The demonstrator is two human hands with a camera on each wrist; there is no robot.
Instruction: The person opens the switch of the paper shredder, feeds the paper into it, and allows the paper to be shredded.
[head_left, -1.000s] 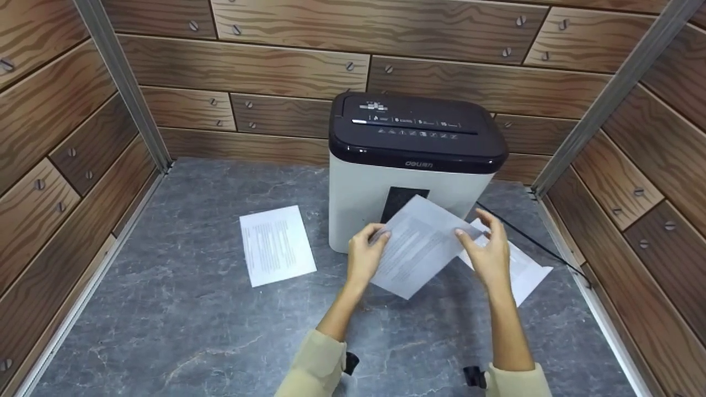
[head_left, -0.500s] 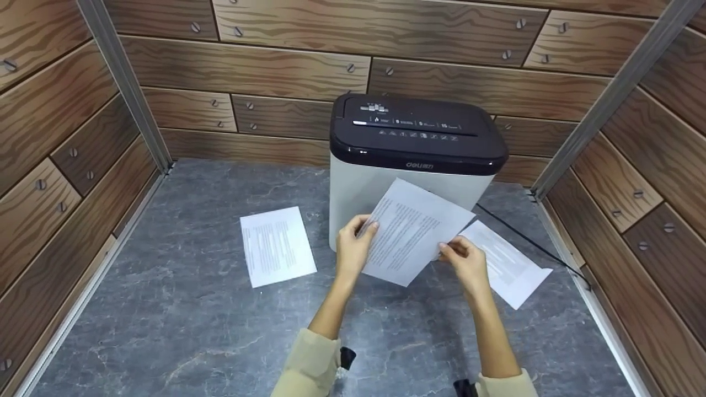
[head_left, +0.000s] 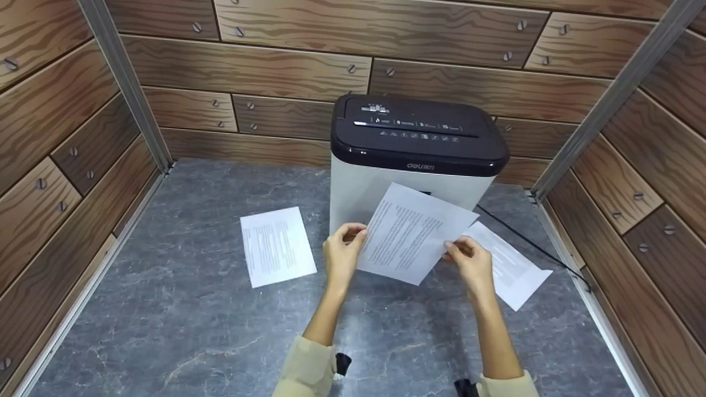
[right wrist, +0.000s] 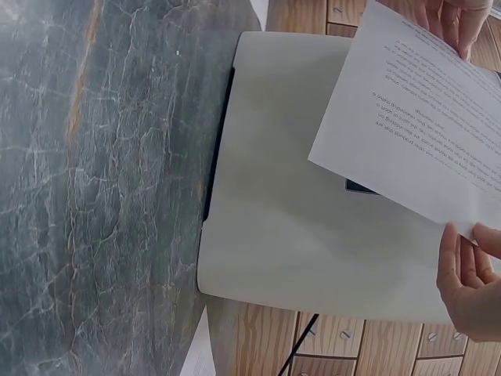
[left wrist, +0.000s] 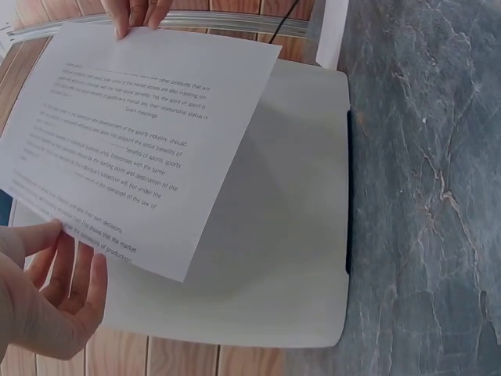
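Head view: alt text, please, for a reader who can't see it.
A person's left hand and right hand hold opposite edges of a printed sheet before a black-topped paper shredder. A second sheet lies to the left, a third sheet to the right, on a marbled surface.

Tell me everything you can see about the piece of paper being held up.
The piece of paper is a thin, white, four-cornered sheet, looking whole and uncrumpled. Dark paragraphs of English text cover much of the visible side, with blank gaps. It is held aloft, turned aslant, in front of the white-bodied shredder. The left hand pinches its left edge, the right hand its right edge.
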